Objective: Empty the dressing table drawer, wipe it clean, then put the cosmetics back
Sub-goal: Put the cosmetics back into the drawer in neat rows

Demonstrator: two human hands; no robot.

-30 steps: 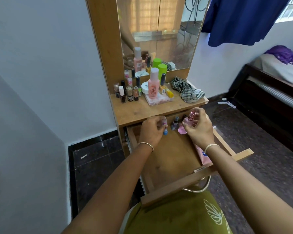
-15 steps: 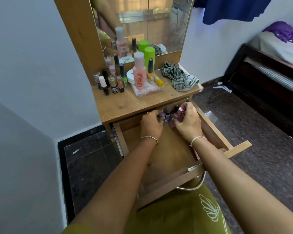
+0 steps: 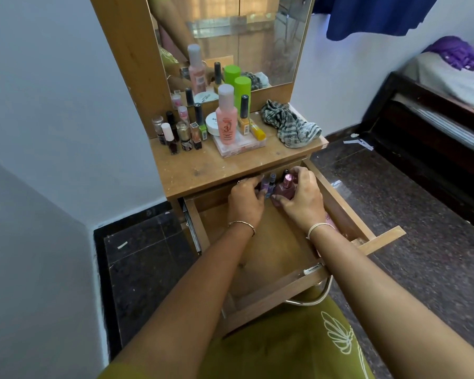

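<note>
two hands point(image 3: 274, 201) on drawer point(image 3: 260, 258) bottles point(image 3: 278, 186)

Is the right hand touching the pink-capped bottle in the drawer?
Touching. The head view shows the right hand wrapped around the pink-capped bottle at the back of the drawer, fingers curled over its cap and thumb against its base.
</note>
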